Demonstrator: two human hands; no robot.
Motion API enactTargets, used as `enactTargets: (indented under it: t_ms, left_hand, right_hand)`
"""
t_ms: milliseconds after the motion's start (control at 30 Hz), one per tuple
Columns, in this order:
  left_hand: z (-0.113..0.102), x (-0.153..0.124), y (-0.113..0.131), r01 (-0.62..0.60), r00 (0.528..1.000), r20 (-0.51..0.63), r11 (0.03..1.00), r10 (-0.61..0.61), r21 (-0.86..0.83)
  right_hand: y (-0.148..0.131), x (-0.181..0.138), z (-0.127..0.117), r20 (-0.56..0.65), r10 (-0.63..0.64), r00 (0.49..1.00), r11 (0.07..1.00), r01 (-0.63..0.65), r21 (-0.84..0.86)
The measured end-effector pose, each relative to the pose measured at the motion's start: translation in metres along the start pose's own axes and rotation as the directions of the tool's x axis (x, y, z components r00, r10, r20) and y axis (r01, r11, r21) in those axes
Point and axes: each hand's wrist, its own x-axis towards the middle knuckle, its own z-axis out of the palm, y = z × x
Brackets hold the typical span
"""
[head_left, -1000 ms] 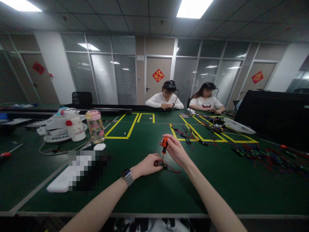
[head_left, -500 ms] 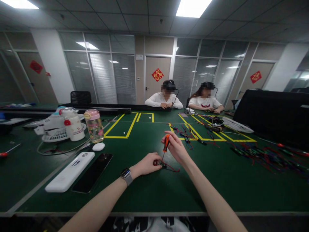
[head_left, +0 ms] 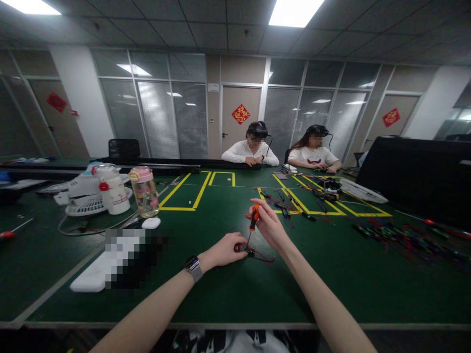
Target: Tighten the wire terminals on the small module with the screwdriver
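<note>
My right hand pinches the orange-and-black handle of a small screwdriver, held nearly upright with its tip down on a small dark connector. My left hand, with a watch on its wrist, is closed on that connector and holds it against the green table. A thin red wire loops out from the connector to the right, under my right hand.
To the left lie a white flat device and a dark phone, a white mouse, a pink-lidded bottle and a white bottle. Bundles of coloured wires spread on the right. Two people sit across the table.
The screwdriver handle has tilted and turned slightly between my right fingers. My left hand and the connector have stayed in place.
</note>
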Motion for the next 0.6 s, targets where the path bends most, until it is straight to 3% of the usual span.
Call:
enactTargets:
  t_ms: [233,600]
  left_hand:
    - [-0.0011,-0.0001,0.0024,0.008,1.0,0.008,1.0,-0.008,0.007]
    - [-0.0005,-0.0002,0.0007,0.008,1.0,0.005,1.0,-0.008,-0.021]
  right_hand:
    - [0.0061,-0.0005,-0.0016,-0.03,-0.076,0.997,0.996,0.074,-0.05]
    - [0.0004,-0.0029,0.0043,0.044,0.035,0.998,0.995,-0.039,0.09]
